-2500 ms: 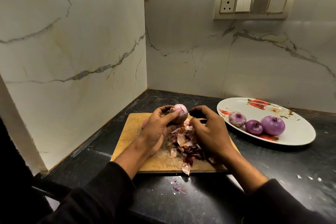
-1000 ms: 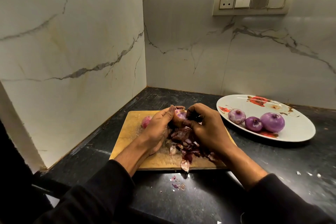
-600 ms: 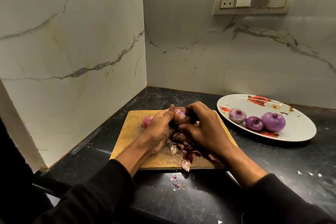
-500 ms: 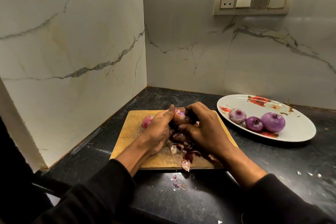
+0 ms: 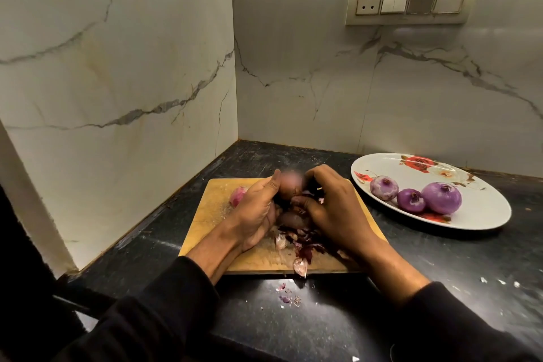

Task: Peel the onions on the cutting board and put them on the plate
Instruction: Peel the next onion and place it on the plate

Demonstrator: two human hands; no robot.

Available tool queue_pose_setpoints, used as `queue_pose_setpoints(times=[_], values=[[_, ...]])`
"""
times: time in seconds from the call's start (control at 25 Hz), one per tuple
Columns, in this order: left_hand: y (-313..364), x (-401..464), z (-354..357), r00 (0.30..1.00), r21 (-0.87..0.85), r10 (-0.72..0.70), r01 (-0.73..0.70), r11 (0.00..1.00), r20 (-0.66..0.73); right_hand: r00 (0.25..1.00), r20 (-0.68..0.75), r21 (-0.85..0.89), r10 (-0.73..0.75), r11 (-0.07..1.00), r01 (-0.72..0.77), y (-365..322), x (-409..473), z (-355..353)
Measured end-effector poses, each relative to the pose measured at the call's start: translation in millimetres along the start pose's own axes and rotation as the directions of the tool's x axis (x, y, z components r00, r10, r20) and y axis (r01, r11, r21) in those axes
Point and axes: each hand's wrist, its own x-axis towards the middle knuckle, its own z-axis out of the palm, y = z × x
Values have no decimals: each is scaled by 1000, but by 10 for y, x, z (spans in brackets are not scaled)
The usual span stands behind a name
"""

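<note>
A wooden cutting board (image 5: pixel 211 194) lies on the black counter. Over its middle my left hand (image 5: pixel 258 209) grips a reddish onion (image 5: pixel 289 186), blurred in the frame. My right hand (image 5: pixel 332 209) pinches at the onion's skin from the right. Another onion (image 5: pixel 237 195) sits on the board left of my left hand, half hidden. A heap of purple peels (image 5: pixel 299 239) lies on the board under my hands. To the right, a white oval plate (image 5: pixel 476 209) with red flowers holds three peeled purple onions (image 5: pixel 440 198).
Marble walls close the corner at the left and back. A switch panel (image 5: pixel 411 1) hangs on the back wall. Small peel scraps (image 5: pixel 286 294) lie on the counter in front of the board, and white crumbs (image 5: pixel 499 282) at the right.
Both hands lowered the onion from above the board and closed in on it. My right fingers now work at its skin. The hidden second onion at the left came into view.
</note>
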Motion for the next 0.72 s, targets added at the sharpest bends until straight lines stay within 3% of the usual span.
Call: queue_pose_setpoints(times=[0.16,0.44,0.72], values=[[5,17,-7,1000,-40,-11,11,999,4,1000,-16,74,-13,997,15,-29,13,-44],[-7,20,-22,999,-26,-38,38,999,4,996,-66,-72,-59,996,54,-42,-23,-18],[-21,29,-49,1000,-27,-29,29,999,5,997,-29,-91,-68,994,65,-45,-30,1]])
